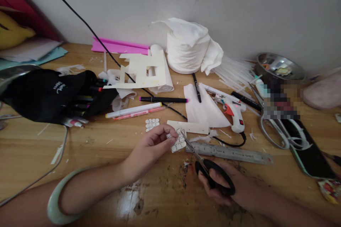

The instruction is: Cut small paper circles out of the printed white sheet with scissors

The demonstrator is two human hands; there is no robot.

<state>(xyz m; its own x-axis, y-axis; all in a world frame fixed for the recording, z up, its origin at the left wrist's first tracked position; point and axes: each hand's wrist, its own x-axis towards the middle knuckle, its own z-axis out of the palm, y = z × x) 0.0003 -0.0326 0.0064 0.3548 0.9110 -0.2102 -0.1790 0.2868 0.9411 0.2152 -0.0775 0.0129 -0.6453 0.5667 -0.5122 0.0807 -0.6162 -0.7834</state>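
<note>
My left grip (157,142) pinched the circle-covered paper (179,145) by its edge above the desk (101,149); my right grip (234,174) was curled round the scissors (197,156). Turning the paper, not the scissors, seemed neatest.

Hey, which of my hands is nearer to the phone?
Right. Your right hand, holding the black scissors, is left of the phone and not touching it. Your left hand, pinching the paper, is farther left.
</note>
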